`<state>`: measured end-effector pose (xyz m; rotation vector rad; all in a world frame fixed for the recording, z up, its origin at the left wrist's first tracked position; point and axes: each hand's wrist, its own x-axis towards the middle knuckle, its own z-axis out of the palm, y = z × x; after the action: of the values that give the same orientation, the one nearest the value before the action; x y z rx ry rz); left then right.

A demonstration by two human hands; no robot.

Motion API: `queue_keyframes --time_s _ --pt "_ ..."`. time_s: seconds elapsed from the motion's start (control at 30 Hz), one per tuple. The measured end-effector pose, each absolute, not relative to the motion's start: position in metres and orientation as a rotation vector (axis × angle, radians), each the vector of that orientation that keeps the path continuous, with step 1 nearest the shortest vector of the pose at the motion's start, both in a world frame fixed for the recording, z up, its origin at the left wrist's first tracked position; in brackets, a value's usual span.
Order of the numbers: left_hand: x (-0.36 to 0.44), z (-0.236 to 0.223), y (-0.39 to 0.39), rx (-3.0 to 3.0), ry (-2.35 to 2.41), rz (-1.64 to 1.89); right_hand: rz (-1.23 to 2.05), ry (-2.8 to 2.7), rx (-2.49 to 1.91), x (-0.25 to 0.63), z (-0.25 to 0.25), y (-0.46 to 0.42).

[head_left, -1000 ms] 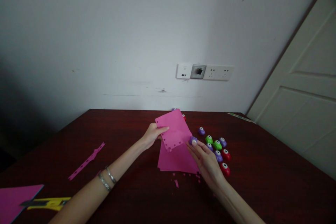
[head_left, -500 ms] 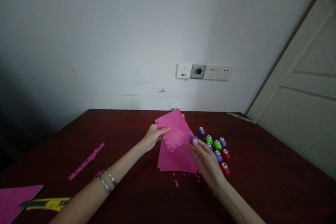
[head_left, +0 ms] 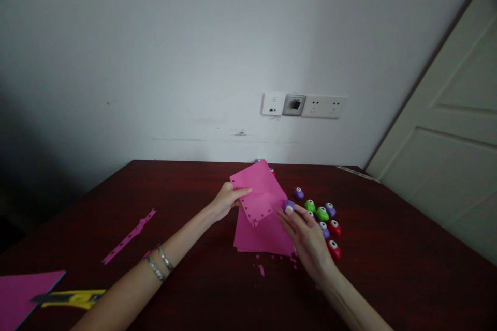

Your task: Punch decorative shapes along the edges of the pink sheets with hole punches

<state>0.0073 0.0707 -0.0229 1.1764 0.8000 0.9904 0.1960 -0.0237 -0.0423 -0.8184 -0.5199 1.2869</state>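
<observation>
My left hand point(head_left: 229, 200) pinches a pink sheet of paper point(head_left: 261, 186) by its left edge, thumb on top. Small punched holes run along the sheet's left and lower edges. A purple craft punch point(head_left: 288, 206) is gripped in my right hand point(head_left: 306, 235) at the sheet's right corner; whether the paper sits inside its slot I cannot tell. Beneath the held sheet, more pink paper point(head_left: 260, 238) lies flat on the table. To the right of my right hand stand several more punches, among them a green punch point(head_left: 322, 213) and a red punch point(head_left: 333, 250).
Tiny pink cut-outs and a paper scrap point(head_left: 261, 270) lie before the stack. On the left are a punched pink strip point(head_left: 130, 236), a yellow utility knife point(head_left: 73, 298) and another pink sheet point(head_left: 23, 295). A wall with sockets point(head_left: 324, 107) stands behind the dark table point(head_left: 186, 181).
Both hands hold nearly the same position, still on the sheet and the purple punch. The whole view has shifted very slightly.
</observation>
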Motion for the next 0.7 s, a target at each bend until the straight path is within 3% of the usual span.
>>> queue_keyframes --time_s 0.7 --pt "0.0085 -0.0174 0.0687 1.139 0.822 1.072 1.372 -0.509 -0.849 0.1923 -0.0479 -0.0250"
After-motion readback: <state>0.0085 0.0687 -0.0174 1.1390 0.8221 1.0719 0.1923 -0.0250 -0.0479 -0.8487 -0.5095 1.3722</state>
